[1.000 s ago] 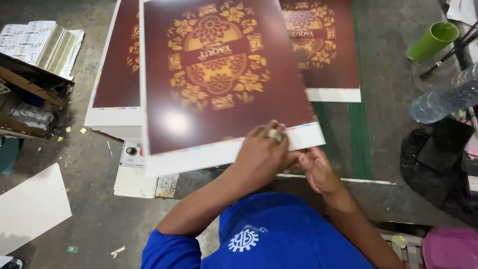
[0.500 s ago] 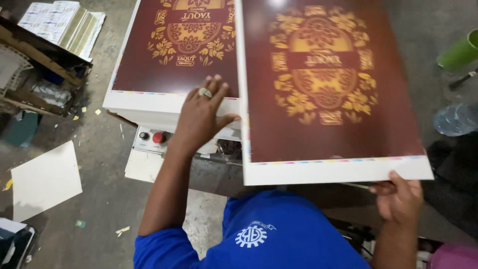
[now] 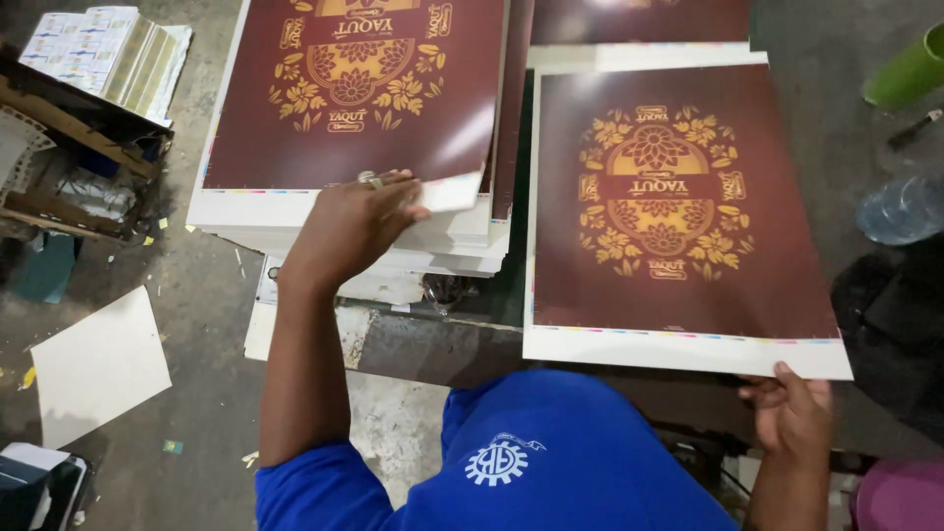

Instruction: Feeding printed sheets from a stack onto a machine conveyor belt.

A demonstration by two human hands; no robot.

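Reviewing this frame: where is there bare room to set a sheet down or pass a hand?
Bare floor lies between the white board and the sheet stack under the left hand. Grey surface is free between the right-hand sheet, held by the right hand, and the green cup. The wooden rack is crowded.

The left hand [image 3: 354, 226], a ring on one finger, rests on the near edge of a stack of printed sheets [image 3: 354, 211], fingers lifting a corner of the top maroon sheet with gold floral ornament. The right hand [image 3: 792, 418] grips the near right corner of a separate sheet [image 3: 678, 216] of the same print, lying flat just beside the stack on the desk [image 3: 433, 344]. A white board [image 3: 98, 364] lies on the floor. A green cup [image 3: 910, 74] and a clear bottle [image 3: 900, 208] lie at the right.
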